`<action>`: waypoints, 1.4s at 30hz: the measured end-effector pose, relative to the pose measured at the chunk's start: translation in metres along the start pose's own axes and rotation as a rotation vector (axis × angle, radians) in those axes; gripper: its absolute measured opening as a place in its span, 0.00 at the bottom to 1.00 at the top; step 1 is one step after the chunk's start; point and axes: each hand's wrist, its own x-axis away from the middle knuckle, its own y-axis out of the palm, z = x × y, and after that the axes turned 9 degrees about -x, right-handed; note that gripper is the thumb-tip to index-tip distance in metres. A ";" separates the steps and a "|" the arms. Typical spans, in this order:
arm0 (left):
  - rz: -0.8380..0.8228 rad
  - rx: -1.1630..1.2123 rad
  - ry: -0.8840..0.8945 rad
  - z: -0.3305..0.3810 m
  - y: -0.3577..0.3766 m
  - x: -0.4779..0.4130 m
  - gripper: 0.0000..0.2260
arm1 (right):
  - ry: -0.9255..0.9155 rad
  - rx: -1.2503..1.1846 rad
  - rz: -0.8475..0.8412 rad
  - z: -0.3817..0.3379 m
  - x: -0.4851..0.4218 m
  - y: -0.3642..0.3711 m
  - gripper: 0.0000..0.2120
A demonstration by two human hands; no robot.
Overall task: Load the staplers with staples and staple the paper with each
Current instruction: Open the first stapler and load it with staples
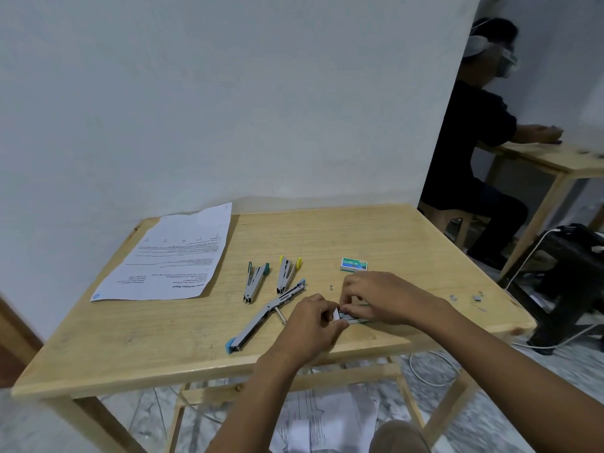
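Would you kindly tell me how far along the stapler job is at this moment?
Done: the green stapler, yellow stapler and blue stapler lie opened on the table. In hand: the left hand and right hand pinch what looks like a staple tray beside the blue one. Left: apparently loading all three, then stapling the paper, which lies apart at the table's far left.

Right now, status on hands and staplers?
Left hand and right hand pinch staple tray. Blue stapler, green stapler, yellow stapler open. Paper untouched, far left.
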 end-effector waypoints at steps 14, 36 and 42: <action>-0.020 -0.035 -0.008 0.001 0.000 0.000 0.15 | 0.302 -1.035 0.525 -0.011 0.012 0.028 0.07; 0.130 -0.566 -0.341 -0.009 -0.055 -0.007 0.18 | 0.442 -1.855 0.565 -0.051 0.032 0.023 0.08; -0.015 -0.650 -0.416 -0.012 -0.063 -0.019 0.09 | 0.431 -1.821 0.580 -0.059 0.026 0.027 0.05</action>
